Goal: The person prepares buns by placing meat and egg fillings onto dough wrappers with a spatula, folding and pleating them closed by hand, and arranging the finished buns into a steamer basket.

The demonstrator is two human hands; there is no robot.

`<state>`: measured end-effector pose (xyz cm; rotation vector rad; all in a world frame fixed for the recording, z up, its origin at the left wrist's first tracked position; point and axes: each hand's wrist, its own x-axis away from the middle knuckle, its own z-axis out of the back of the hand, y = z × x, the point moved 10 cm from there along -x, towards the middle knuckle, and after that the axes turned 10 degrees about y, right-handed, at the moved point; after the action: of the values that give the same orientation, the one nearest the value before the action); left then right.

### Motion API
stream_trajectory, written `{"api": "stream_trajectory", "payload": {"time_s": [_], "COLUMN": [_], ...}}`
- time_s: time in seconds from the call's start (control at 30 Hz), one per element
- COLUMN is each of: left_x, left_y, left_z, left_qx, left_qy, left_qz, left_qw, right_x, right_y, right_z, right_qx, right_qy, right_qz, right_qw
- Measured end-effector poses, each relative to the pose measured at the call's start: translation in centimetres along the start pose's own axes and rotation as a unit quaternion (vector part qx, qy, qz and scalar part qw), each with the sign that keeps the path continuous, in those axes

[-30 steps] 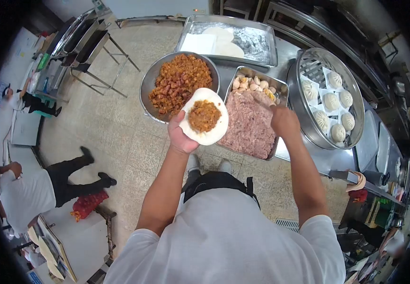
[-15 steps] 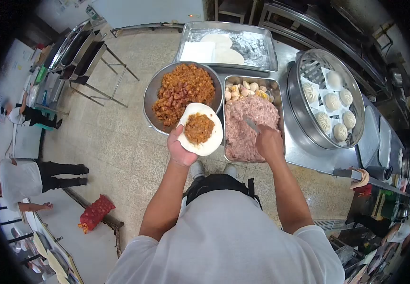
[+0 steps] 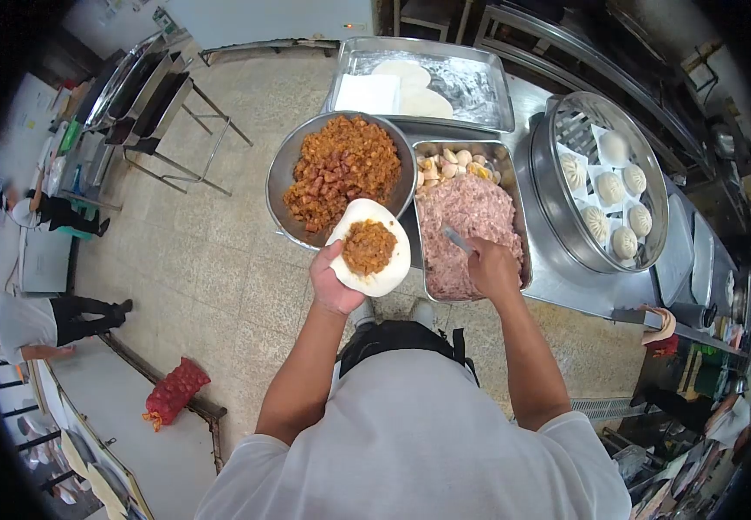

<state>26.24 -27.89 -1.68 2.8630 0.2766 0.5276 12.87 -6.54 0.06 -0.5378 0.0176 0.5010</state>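
On my left hand [image 3: 336, 282] lies a round white dough wrapper [image 3: 392, 276], its thumb curled over the near edge. A mound of orange-brown filling [image 3: 369, 247] sits in the middle of the wrapper. My right hand [image 3: 494, 267] is closed around a flat metal spatula [image 3: 457, 240], whose blade touches the pink minced meat [image 3: 471, 208]. This meat fills most of a steel tray [image 3: 524, 234], with pale egg pieces [image 3: 453, 162] at its far end. Just beyond my left hand stands a steel bowl [image 3: 275, 204] heaped with chunky orange-brown filling [image 3: 345, 165].
Behind the bowl, a floured tray [image 3: 479, 87] holds flat dough rounds [image 3: 426, 103] and white paper [image 3: 368, 94]. A steamer [image 3: 549, 208] with several pleated buns [image 3: 609, 187] stands at right. A red net sack [image 3: 176, 390] lies at left, near a person [image 3: 29, 325].
The spatula blade has shifted slightly left and down over the meat. My left hand and the filled wrapper are a little lower. The person at left has moved further left.
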Motion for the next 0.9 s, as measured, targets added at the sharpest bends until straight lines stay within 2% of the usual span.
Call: {"api": "stream_trajectory", "payload": {"time_s": [0.07,0.13,0.27,0.33,0.4,0.47,0.5,0.6,0.73,0.9], "left_x": [-0.1,-0.4,-2.4,-4.1,-5.6,-6.3,-6.6,-7.4,-8.0,-7.6], "left_y": [-0.1,-0.4,-1.0,-2.0,-3.3,-5.1,-6.0,-8.1,-9.7,-10.2], "left_z": [0.2,0.2,-0.7,-0.5,-1.7,-4.6,-5.7,-7.3,-7.1,-7.4], "left_qx": [0.007,0.014,0.006,-0.006,-0.027,-0.030,-0.020,0.010,-0.034,-0.032], "left_qy": [-0.003,0.003,-0.011,0.037,0.025,-0.019,-0.023,-0.021,-0.013,-0.037], "left_qz": [0.005,0.012,0.003,0.012,0.019,0.039,0.049,0.084,0.081,0.075], "left_qw": [1.000,1.000,1.000,0.999,0.999,0.999,0.998,0.996,0.996,0.996], "right_x": [0.3,0.7,1.0,1.0,1.2,1.5,1.7,2.7,3.6,3.4], "right_y": [0.4,1.8,1.0,-0.2,-1.5,-3.7,-4.4,-4.4,-3.2,-4.1], "right_z": [0.0,0.1,3.5,6.8,9.5,12.1,12.7,12.5,11.5,14.5], "right_qx": [-0.032,-0.125,-0.133,-0.168,-0.161,-0.154,-0.145,-0.145,-0.115,-0.059], "right_qy": [0.006,0.003,0.038,0.111,0.124,0.149,0.164,0.180,0.146,0.103], "right_qz": [-0.014,-0.094,-0.087,-0.020,-0.013,0.038,0.075,0.078,0.061,0.067], "right_qw": [0.999,0.988,0.987,0.979,0.979,0.976,0.973,0.970,0.981,0.991]}}
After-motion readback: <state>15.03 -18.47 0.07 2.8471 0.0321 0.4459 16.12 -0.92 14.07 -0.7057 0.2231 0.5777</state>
